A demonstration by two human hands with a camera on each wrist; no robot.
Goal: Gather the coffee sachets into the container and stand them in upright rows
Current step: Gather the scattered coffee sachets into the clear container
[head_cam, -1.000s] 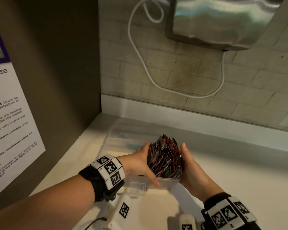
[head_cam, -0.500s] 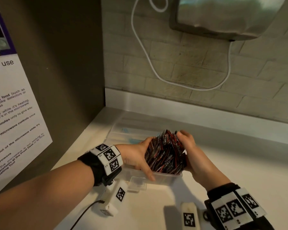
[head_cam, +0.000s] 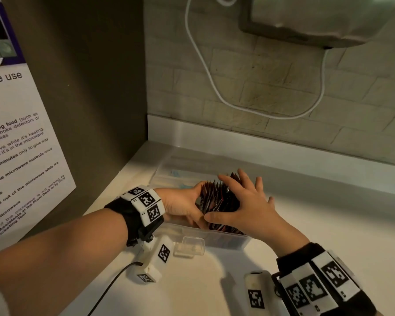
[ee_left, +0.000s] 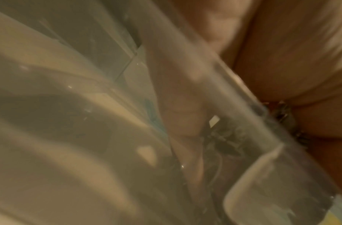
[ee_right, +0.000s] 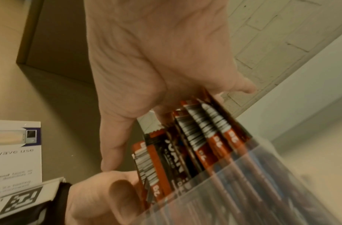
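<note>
A packed bundle of red and black coffee sachets [head_cam: 214, 199] stands upright in a clear plastic container [head_cam: 226, 240] on the white counter. My left hand [head_cam: 183, 204] grips the left end of the bundle, thumb at the far side and fingers at the near side. My right hand [head_cam: 244, 201] lies flat across the tops of the sachets with fingers spread. In the right wrist view the right hand [ee_right: 156, 60] covers the sachets [ee_right: 204, 137], which rise above the container wall [ee_right: 262, 182], and the left hand [ee_right: 100, 194] holds their end. The left wrist view is blurred.
A clear lid [head_cam: 180, 169] lies on the counter just behind the container. A dark side panel with a microwave notice [head_cam: 21, 144] closes off the left. A metal appliance [head_cam: 317, 19] with a white cable [head_cam: 205, 71] hangs on the brick wall.
My right hand has left the right side of the bundle and now lies flat on top of it. The left hand stays at the left end.
</note>
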